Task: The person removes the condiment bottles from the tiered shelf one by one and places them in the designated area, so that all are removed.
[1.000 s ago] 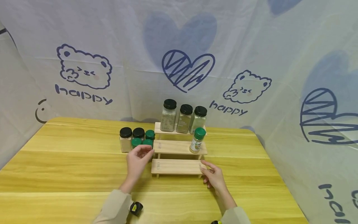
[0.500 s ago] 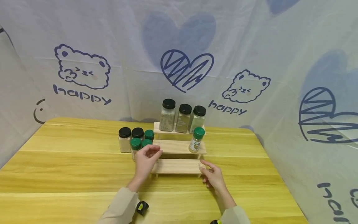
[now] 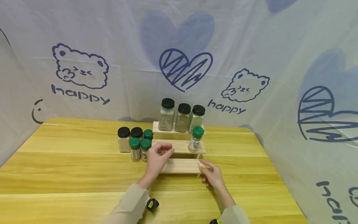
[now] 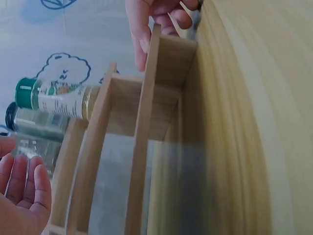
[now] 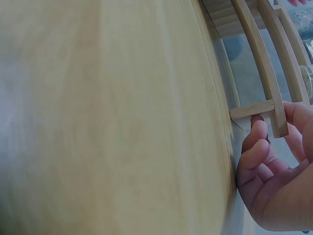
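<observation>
A three-step wooden spice rack (image 3: 181,165) stands on the table. At the right end of its lowest step, my right hand (image 3: 213,176) grips the board, with fingers above and below it in the right wrist view. My left hand (image 3: 158,158) hovers over the left part of the lower steps, fingers softly bent, and the left wrist view shows nothing in it. A green-capped spice jar (image 3: 195,140) stands at the right of the middle step. On the top step are three black-capped jars, one of them a tall glass jar (image 3: 166,115).
Left of the rack several more jars crowd together on the wooden table (image 3: 70,168): a black-capped jar (image 3: 124,140) at the far left, a green-capped jar (image 3: 135,151) in front, others behind. A patterned cloth (image 3: 134,77) hangs behind the table.
My left hand has moved right, from beside the jar cluster to over the rack, uncovering the front green-capped jars. My right hand stays at the rack's end. The jars have not moved.
</observation>
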`<state>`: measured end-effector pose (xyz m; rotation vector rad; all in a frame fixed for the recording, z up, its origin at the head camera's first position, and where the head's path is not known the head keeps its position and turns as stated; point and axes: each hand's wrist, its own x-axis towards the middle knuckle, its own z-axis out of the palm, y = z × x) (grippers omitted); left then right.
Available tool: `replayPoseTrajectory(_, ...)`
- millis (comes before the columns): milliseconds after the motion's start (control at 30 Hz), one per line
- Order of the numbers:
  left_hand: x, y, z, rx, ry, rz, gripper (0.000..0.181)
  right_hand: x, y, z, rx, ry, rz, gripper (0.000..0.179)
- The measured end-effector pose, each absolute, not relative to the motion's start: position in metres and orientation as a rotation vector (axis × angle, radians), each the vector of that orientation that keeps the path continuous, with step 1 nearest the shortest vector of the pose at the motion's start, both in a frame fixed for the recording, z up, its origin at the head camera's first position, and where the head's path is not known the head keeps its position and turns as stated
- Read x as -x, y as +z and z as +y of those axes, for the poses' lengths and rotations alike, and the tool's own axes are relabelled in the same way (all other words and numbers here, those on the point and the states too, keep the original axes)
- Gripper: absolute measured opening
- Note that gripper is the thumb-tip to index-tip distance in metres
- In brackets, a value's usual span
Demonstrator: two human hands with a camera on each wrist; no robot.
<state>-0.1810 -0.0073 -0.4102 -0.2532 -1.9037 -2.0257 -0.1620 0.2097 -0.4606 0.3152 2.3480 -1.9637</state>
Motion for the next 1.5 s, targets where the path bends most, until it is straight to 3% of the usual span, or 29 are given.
replayPoseTrajectory(267,0.17,-0.378,0.005,0.324,-2.044,-1.905,0.014,0.163,-0.461,0.21,-0.32,-1.95,2.356,0.037)
replayPoseTrajectory(733,0.175,-0.361,0.026,0.387,-2.079,-1.945,0.018,0.162,-0.461,0.21,-0.323,-1.947,2.352,0.037)
replayPoseTrajectory(1133,0.206,-0.384,0.045,0.391,-2.056,-1.978,0.029,0.162,-0.46,0.209,-0.31,-1.954,2.355,0.037)
replayPoseTrajectory(1500,0.209,-0.381,0.053,0.399,-1.988,-2.017,0.031,0.162,-0.459,0.21,-0.314,-1.95,2.365,0.036)
